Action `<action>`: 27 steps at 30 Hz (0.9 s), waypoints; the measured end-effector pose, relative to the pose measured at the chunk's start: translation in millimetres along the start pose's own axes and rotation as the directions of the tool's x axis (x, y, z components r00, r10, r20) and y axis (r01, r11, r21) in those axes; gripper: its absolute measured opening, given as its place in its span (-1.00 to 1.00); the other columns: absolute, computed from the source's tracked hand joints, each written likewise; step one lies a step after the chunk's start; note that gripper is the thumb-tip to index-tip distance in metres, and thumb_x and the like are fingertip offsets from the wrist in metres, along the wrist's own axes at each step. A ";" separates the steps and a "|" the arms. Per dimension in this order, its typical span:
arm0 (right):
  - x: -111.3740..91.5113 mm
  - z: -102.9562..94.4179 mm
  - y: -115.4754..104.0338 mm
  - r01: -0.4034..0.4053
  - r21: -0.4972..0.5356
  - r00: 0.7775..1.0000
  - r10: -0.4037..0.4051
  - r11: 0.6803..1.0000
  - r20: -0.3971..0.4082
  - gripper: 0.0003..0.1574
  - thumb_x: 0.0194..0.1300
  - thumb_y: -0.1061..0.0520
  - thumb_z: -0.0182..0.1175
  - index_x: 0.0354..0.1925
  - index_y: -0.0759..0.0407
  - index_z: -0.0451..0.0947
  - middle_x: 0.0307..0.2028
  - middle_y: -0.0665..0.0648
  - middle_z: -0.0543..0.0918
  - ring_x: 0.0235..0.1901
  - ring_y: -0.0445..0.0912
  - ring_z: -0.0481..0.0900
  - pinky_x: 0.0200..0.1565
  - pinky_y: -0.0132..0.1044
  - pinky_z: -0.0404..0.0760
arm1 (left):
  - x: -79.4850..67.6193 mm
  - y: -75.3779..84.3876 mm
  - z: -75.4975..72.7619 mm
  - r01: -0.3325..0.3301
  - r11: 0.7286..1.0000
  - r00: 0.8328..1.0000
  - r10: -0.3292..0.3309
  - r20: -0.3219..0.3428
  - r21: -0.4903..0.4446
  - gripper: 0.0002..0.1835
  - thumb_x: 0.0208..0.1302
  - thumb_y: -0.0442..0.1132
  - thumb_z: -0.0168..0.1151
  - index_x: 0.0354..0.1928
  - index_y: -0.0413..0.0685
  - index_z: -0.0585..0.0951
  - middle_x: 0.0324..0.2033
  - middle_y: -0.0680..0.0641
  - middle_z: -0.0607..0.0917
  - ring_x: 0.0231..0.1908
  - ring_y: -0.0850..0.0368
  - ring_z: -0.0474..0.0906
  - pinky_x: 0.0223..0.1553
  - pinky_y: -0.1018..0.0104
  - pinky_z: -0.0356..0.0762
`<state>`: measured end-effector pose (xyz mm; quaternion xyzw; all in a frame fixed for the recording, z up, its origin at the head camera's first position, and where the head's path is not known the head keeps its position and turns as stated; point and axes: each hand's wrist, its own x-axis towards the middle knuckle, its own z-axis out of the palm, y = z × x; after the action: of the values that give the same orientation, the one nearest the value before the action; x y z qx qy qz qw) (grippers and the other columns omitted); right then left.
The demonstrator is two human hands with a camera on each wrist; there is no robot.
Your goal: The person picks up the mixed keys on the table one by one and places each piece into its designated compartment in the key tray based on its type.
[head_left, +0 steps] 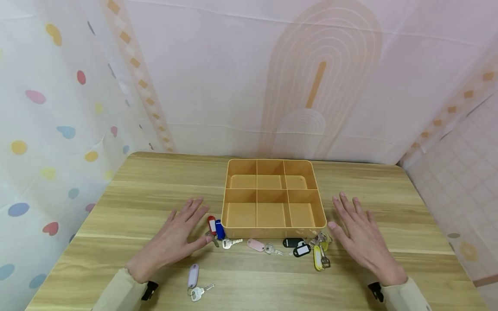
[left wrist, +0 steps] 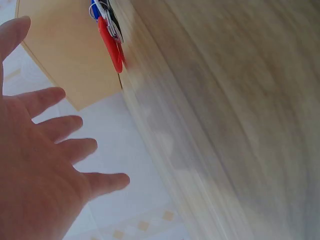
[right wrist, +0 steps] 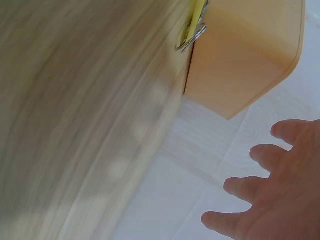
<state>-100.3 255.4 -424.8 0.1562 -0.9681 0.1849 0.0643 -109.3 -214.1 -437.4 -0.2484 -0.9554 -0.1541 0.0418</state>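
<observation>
An orange box [head_left: 272, 233] with several compartments sits at the middle of the table, nothing in it. My left hand [head_left: 175, 237] hovers at its left with spread fingers, holding nothing. Nearest to that hand are a red key tag [head_left: 212, 224], a blue key tag [head_left: 220, 230] and a key [head_left: 232, 243]. Along the box's front lie a pink tag [head_left: 256, 245] with a key [head_left: 273, 249], and two black tags [head_left: 301, 250]. A yellow tag [head_left: 318, 258] with keys lies by the front right corner. My right hand [head_left: 362, 237], fingers spread, hovers right of the box, holding nothing.
A purple tag [head_left: 193, 275] with a key [head_left: 197, 294] lies nearer the front, on the left. The wooden table [head_left: 408, 207] has a patterned cloth [head_left: 218, 77] hanging behind it and at both sides.
</observation>
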 end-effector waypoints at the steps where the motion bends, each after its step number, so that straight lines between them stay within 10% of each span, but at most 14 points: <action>1: 0.4 0.1 -0.7 0.002 0.009 1.000 -0.002 1.000 -0.001 -0.17 0.50 -0.19 -0.13 0.54 0.00 -0.16 0.51 0.10 -0.16 0.46 0.18 -0.27 0.31 0.36 -0.29 | 0.0 -0.3 -0.1 -0.009 1.000 1.000 0.010 0.002 -0.007 -0.14 0.27 0.26 0.15 0.44 -0.12 0.24 0.48 -0.15 0.03 0.42 -0.26 -0.03 0.24 -0.42 0.01; 27: 11.5 5.1 -4.3 0.036 0.221 0.996 -0.052 0.975 0.067 -0.23 0.51 -0.11 -0.07 0.53 -0.02 -0.08 0.51 -0.04 -0.11 0.46 0.16 -0.13 0.33 0.29 -0.10 | 9.2 -20.6 4.3 -0.169 0.958 0.978 0.192 0.078 -0.231 -0.44 0.25 -0.09 0.33 0.28 -0.07 0.49 0.27 -0.08 0.47 0.27 -0.06 0.36 0.24 -0.02 0.33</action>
<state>-110.1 246.4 -425.9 0.1906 -0.9397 0.2836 0.0158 -127.4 -225.6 -445.6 -0.3450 -0.9062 -0.2436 -0.0200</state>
